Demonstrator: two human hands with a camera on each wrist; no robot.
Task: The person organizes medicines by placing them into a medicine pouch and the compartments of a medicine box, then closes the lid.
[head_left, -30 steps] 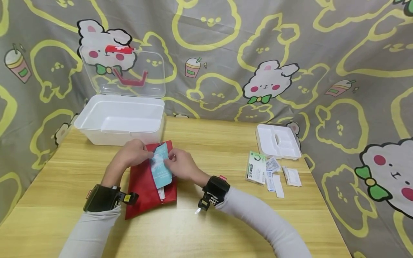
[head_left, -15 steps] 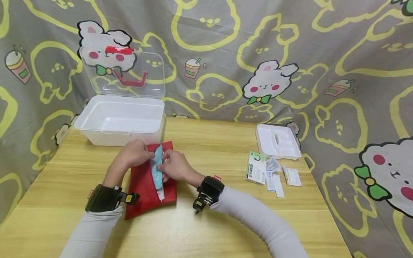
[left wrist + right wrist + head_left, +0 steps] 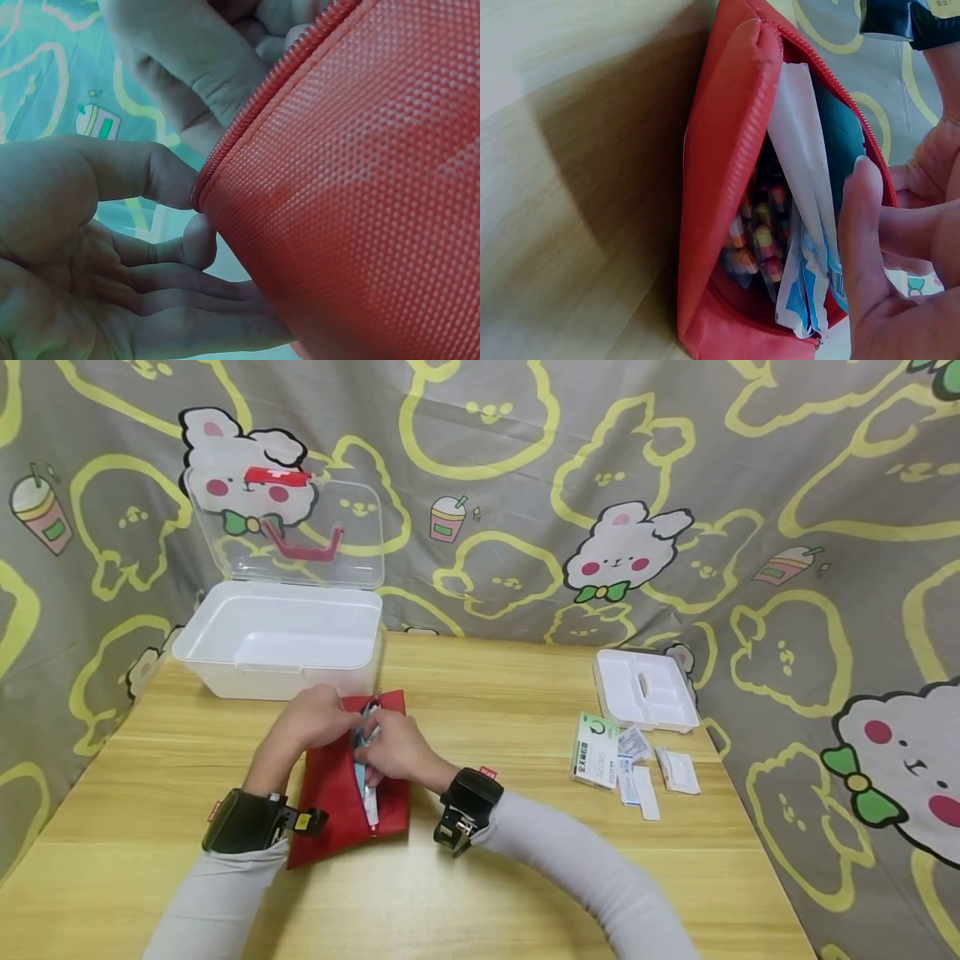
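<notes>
A red zippered pouch (image 3: 326,793) lies on the table with its mouth spread. My left hand (image 3: 322,717) pinches the zipper edge (image 3: 262,97) between thumb and finger. Over the opening, my right hand (image 3: 397,747) has curled fingers on a light blue packet (image 3: 838,131), its thumb (image 3: 861,191) overlapping the packet near the rim in the right wrist view. Most of the packet sits inside the pouch. Beside it stand white paper packets (image 3: 799,112), and blister packs of coloured capsules (image 3: 765,236) lie deeper in.
Behind the pouch stands a white box (image 3: 281,681) with its clear lid (image 3: 360,527) raised. At right are a compartment tray (image 3: 621,681), a green-and-white medicine box (image 3: 595,752) and several small packets, including a white one (image 3: 678,771). A patterned curtain (image 3: 510,602) borders the table (image 3: 525,893).
The light blue packet has gone from lying over the opening to down inside the pouch, folding narrower. My right hand has moved left and into the mouth; my left hand has barely moved.
</notes>
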